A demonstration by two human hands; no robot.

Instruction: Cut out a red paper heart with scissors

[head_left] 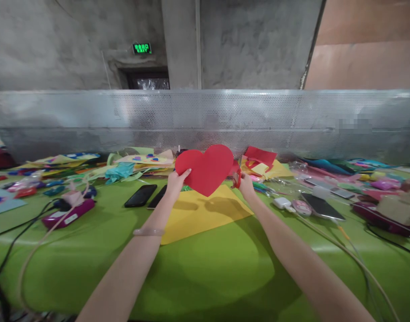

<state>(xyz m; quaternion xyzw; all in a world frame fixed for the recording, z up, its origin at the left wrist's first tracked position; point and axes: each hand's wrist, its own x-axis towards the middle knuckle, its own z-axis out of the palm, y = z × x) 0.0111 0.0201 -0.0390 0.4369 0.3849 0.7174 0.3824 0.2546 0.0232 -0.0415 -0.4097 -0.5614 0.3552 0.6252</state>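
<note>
Pinched between the left hand's point(178, 180) thumb and fingers hidden behind it, a smooth, two-lobed red paper heart point(207, 169) is held up above a flat yellow sheet point(205, 217) on the glossy green table point(205, 277). Red-handled scissors point(239, 178) sit gripped in the right hand point(246, 184), blades hard to make out. One dark phone point(157, 197) is partly covered by the left arm; far back stands a perforated metal screen point(191, 107).
</note>
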